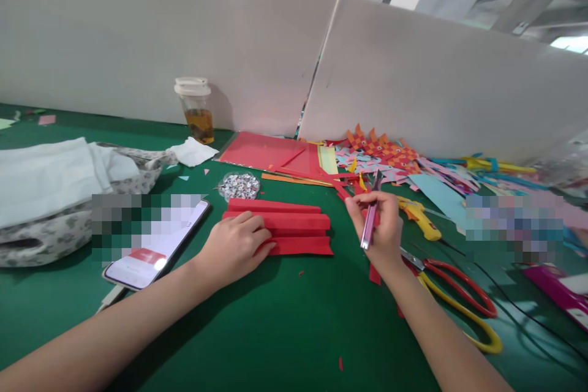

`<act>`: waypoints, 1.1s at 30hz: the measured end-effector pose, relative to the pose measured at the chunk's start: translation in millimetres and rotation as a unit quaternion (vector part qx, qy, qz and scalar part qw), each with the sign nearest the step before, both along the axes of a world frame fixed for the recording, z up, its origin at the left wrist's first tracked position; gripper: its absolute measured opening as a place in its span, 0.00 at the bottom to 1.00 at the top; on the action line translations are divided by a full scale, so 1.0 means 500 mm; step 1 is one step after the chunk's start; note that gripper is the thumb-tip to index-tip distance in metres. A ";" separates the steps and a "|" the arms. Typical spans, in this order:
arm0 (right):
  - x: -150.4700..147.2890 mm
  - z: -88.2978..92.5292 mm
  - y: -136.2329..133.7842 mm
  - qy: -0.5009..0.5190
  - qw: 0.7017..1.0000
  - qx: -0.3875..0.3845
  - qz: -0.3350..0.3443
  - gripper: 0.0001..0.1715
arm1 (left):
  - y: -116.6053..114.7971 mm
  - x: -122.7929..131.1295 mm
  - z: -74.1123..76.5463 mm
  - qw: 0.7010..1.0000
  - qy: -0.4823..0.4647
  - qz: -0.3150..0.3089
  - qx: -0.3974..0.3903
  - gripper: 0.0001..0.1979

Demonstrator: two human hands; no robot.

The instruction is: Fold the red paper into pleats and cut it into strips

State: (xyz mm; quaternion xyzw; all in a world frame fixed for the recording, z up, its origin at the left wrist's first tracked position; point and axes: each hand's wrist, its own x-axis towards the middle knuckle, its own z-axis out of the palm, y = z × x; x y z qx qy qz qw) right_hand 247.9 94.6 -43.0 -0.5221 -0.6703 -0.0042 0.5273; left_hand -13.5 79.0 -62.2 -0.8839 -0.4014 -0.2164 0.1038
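Several red paper strips (301, 222), pleated or lying side by side, rest on the green table in front of me. My left hand (241, 242) presses on their left end with bent fingers, the thumb along the near strip. Off to the right, my right hand (381, 229) is raised and closed around a slim pink-purple craft knife (370, 220), its dark end pointing up and away. A narrow red paper strip (339, 187) reaches the fingers of that hand; whether they grip it is unclear. More red paper (375, 274) hangs or lies below the wrist.
Scissors (452, 285) and a yellow glue gun (420, 218) with a cord lie right. A dish of googly eyes (239, 186), red sheets (261, 150) and coloured paper strips are behind. A phone (158, 245), cloth bag (59, 208) and tea cup (197, 110) stand left.
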 end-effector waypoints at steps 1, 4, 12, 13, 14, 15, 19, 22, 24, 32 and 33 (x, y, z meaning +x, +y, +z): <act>-0.005 -0.002 -0.003 -0.014 1.000 0.014 0.019 0.13 | 0.001 0.000 -0.001 1.000 -0.001 -0.003 0.000 0.13; -0.037 -0.012 -0.015 -0.130 0.984 0.012 0.122 0.11 | 0.001 0.000 -0.003 1.000 -0.013 -0.017 0.004 0.14; -0.078 -0.017 -0.014 -0.288 0.913 -0.093 0.275 0.08 | -0.001 0.004 -0.011 1.000 -0.013 -0.017 -0.017 0.12; -0.071 -0.017 -0.010 -0.291 0.915 -0.096 0.262 0.08 | 0.001 0.004 -0.010 1.000 -0.010 -0.010 -0.026 0.11; -0.063 -0.017 -0.006 -0.293 0.918 -0.100 0.246 0.08 | 0.003 0.003 -0.010 0.999 -0.009 -0.004 -0.034 0.11; -0.054 -0.018 -0.002 -0.294 0.922 -0.102 0.232 0.08 | 0.004 0.003 -0.010 0.999 -0.008 0.000 -0.040 0.10; -0.022 -0.023 0.013 -0.288 0.932 -0.106 0.194 0.08 | 0.008 0.002 -0.009 0.999 -0.002 0.011 -0.051 0.11; 0.004 -0.028 0.026 -0.273 0.947 -0.126 0.110 0.08 | 0.008 0.002 -0.010 0.999 -0.006 0.017 -0.051 0.11; 0.020 -0.033 0.034 -0.224 0.963 -0.146 -0.007 0.05 | 0.007 0.001 -0.011 0.998 -0.013 0.019 -0.053 0.11; -0.043 -0.031 0.003 -0.033 0.993 -0.100 0.048 0.07 | 0.008 0.001 -0.014 0.998 -0.021 0.017 -0.048 0.12; -0.058 -0.028 -0.003 -0.079 0.986 -0.106 0.097 0.06 | 0.008 0.001 -0.014 0.998 -0.021 0.015 -0.050 0.12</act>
